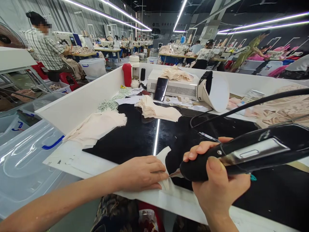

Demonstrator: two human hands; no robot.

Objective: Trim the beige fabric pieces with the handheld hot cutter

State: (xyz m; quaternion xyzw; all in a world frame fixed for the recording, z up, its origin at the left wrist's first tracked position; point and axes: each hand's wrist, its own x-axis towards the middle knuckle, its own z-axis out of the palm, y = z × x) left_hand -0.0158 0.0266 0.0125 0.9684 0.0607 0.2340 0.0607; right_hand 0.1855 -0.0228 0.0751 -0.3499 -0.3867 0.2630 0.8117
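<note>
In the head view, my right hand (218,183) is wrapped round a black corded handheld tool (248,153) with a silver lever along its side. Its narrow metal tip (177,174) points left, close to the fingertips of my left hand. Fingers stretched, my left hand (142,174) lies flat on a small cream fabric piece (164,154) at the front edge of the black work surface (135,141). Part of this piece is hidden under the hand. Beyond it lies a stack of cut cream fabric pieces (156,109), and another pile of cream fabric (96,125) sits to the left.
A phone (161,89) leans on a vented white box (172,83) at the back. The tool's black cable (241,108) arches across the right side. A pen (209,137) lies behind my right hand. Clear plastic bins (31,161) stand at left; co-workers sit farther off.
</note>
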